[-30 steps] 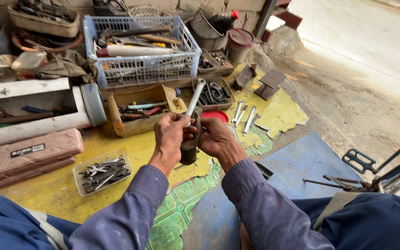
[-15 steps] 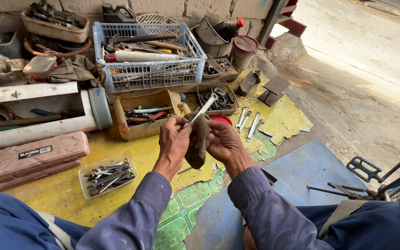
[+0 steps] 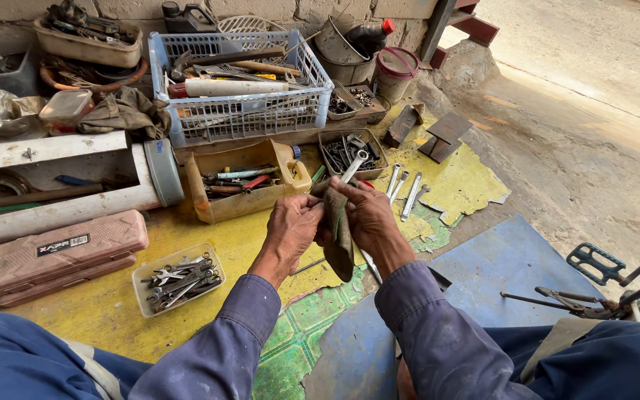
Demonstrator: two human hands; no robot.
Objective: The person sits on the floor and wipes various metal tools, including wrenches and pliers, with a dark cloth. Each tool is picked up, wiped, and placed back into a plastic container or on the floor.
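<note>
Two hands meet over the yellow floor covering (image 3: 112, 311), both closed on the same things. The left hand (image 3: 292, 231) is curled around the near edge of a dark, greasy rag (image 3: 339, 231), fingers folded in against it. The right hand (image 3: 368, 221) grips the rag from the other side, wrapped over a combination wrench (image 3: 355, 164) whose ring end sticks up and away from the fingers; the rest of the wrench is hidden inside the cloth. The rag hangs down between the two wrists.

Just beyond the hands sit a cut-open yellow jug (image 3: 242, 187) holding pliers and screwdrivers, and a small dark tray (image 3: 350, 148) of metal parts. Four loose wrenches (image 3: 407, 191) lie side by side on the floor to the right of the hands. A clear tub of small wrenches (image 3: 179, 278) rests near the left forearm, with a pink tool case (image 3: 57, 252) beside it. Further back stands a blue wire basket (image 3: 242, 78) full of tools. A blue board (image 3: 512, 274) lies by the right sleeve.
</note>
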